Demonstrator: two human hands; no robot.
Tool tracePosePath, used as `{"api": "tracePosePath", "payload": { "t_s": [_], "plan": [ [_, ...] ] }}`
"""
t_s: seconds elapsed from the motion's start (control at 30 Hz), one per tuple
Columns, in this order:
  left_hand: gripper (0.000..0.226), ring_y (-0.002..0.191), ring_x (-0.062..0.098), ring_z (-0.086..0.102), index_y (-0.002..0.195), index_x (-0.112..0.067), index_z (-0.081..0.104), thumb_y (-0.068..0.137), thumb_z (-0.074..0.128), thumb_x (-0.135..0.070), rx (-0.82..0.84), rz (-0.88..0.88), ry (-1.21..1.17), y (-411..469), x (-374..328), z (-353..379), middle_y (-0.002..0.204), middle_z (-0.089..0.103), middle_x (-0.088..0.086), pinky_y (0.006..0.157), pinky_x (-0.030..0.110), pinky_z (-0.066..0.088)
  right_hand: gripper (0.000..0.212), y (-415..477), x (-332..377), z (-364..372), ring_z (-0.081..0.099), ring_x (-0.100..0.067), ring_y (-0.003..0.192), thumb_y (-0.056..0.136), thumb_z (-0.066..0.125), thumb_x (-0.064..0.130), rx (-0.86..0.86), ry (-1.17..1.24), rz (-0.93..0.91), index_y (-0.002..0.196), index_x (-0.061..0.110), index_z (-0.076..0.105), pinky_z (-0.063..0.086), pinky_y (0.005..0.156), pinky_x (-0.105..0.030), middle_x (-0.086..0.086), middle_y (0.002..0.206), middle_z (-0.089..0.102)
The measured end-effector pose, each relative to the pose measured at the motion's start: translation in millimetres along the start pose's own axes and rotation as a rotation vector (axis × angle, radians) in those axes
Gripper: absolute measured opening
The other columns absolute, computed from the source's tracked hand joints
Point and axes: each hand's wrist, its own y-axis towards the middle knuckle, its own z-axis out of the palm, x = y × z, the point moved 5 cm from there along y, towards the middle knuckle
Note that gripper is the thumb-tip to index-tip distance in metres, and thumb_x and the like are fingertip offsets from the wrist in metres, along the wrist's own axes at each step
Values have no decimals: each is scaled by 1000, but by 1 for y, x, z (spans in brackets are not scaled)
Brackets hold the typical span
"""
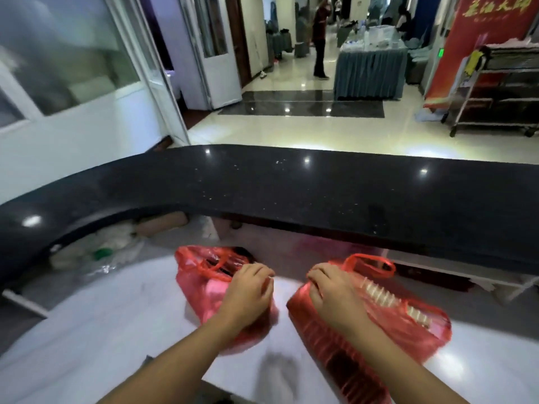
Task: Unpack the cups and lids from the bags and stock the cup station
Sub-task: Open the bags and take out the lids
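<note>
Two red translucent plastic bags lie on the white lower counter (122, 322). The left bag (201, 284) has its handles loose at the top, and my left hand (250, 290) rests on it with fingers curled into the plastic near the opening. The right bag (408, 319) holds a sleeve of stacked clear cups (382, 295) showing through the plastic, with a ribbed stack along its near side. My right hand (329, 290) grips this bag's top edge. The picture is motion-blurred around both hands.
A raised black stone counter (291, 188) curves across in front. Under its left end lie clear plastic packages (110, 252). Beyond it, a shiny tiled hall holds a draped table (370, 68), a metal trolley rack (501, 88), a red banner and a standing person (320, 39).
</note>
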Motion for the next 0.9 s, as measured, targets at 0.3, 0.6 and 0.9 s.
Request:
{"api": "tracePosePath", "payload": {
  "t_s": [0.3, 0.6, 0.9],
  "plan": [
    [10, 79, 19, 57, 87, -21, 65, 88, 58, -27, -35, -61, 109, -40, 128, -51, 87, 61, -5, 68, 36, 50, 49, 49, 91, 118, 49, -20, 127, 88, 53, 51, 383, -117, -40, 135, 35, 54, 39, 98, -37, 8, 139, 50],
    [75, 117, 30, 48, 138, -39, 38, 70, 44, -70, 581, -41, 221, -118, 184, 38, 137, 44, 3, 93, 44, 47, 87, 13, 75, 218, 20, -26, 150, 85, 59, 61, 765, -217, 370, 157, 38, 16, 28, 119, -44, -1, 164, 18],
    [73, 108, 36, 59, 125, -33, 59, 55, 81, -26, 496, 143, 228, -101, 231, 39, 131, 59, 11, 83, 44, 54, 78, -9, 94, 231, 37, -26, 141, 89, 52, 58, 827, -228, 442, 157, 33, 22, 39, 112, -38, -1, 157, 35]
  ]
}}
